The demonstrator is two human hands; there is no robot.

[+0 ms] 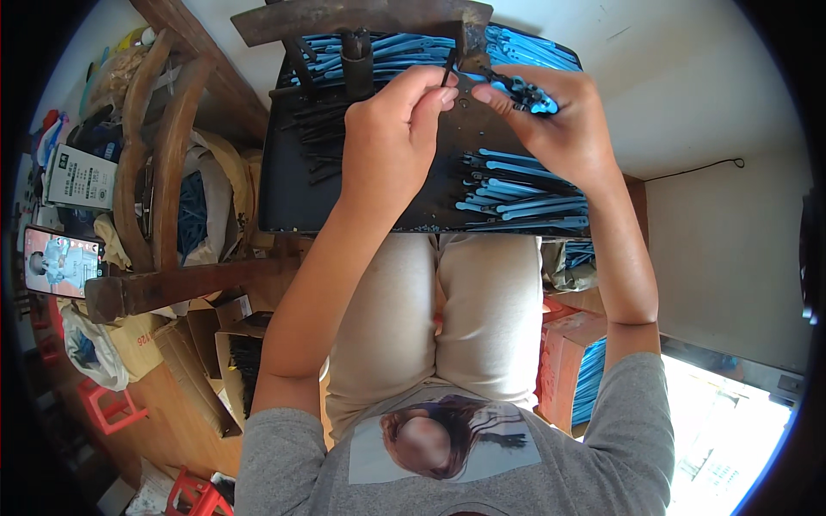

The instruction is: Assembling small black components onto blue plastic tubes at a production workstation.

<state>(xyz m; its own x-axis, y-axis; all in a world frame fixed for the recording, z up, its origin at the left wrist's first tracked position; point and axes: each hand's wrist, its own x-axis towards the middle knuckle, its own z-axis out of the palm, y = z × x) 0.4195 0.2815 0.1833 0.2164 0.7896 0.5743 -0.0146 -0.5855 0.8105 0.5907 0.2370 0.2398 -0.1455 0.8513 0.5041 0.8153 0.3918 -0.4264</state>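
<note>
My left hand (391,138) pinches a thin black strip (448,67) upright between thumb and fingertips. Close beside it, my right hand (564,120) is closed round a small bunch of blue and black plastic sticks (535,99). Both hands are raised over a black tray (404,206), just in front of a rusty metal fixture (471,47). In the tray, slim black strips (318,138) lie at the left, and a pile of blue-and-black sticks (520,193) is at the right front. More blue sticks (387,56) are heaped along the back.
A rusty bar (361,19) and a metal tube (356,64) rise over the tray's back. Left are a wooden chair frame (172,163), a lit phone (62,262), cardboard boxes (194,353) and red stools (110,404). A box of blue sticks (570,361) stands right of my legs.
</note>
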